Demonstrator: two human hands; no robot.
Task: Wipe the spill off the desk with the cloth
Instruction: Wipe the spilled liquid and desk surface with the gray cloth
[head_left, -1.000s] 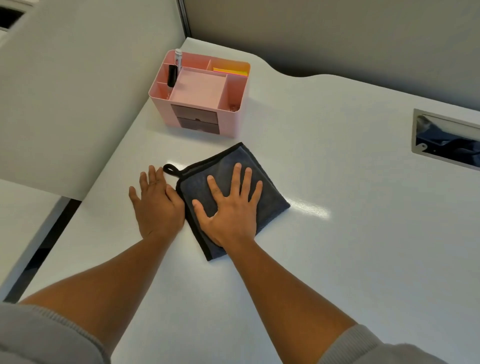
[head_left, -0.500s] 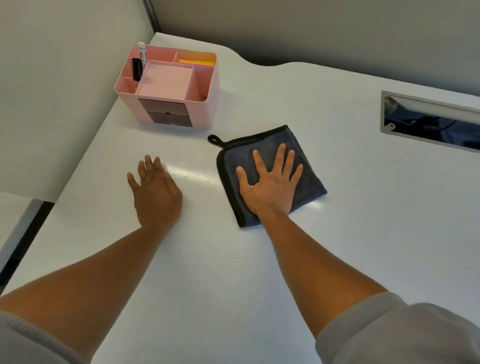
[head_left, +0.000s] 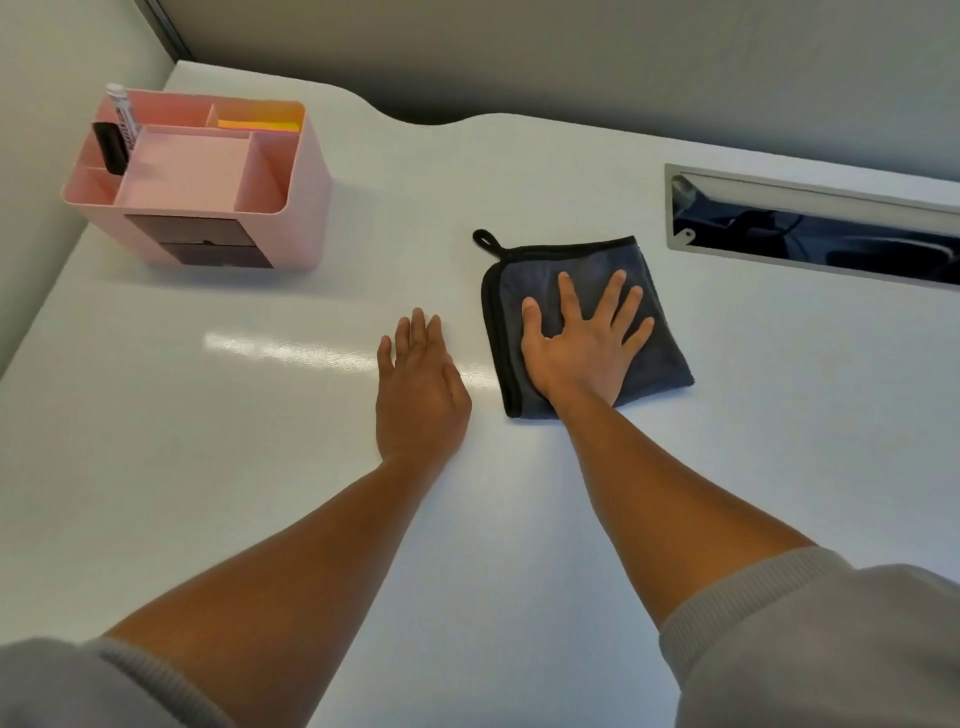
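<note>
white desk (head_left: 519, 545), corner cubicle. folded grey cloth (head_left: 660, 358) flat near centre, pinned under spread right hand (head_left: 582, 348) for even wiping pressure. left hand (head_left: 421, 395) flat alongside, holding nothing, likely bracing.

A single view is supplied, from a head-worn wide-angle camera. It looks forward and steeply down onto the tabletop (head_left: 571, 519) from the near edge. Both forearms enter from the bottom corners and reach up toward frame centre, so the camera sits close, above and behind the hands. The far tabletop edge and partition walls (head_left: 571, 52) cross the top of the frame. An organizer (head_left: 306, 208) lies upper left; a slot (head_left: 810, 228) in the tabletop lies at the right edge. Straight edges bow slightly toward the frame borders. With only one view, nothing is shared between cameras.
</note>
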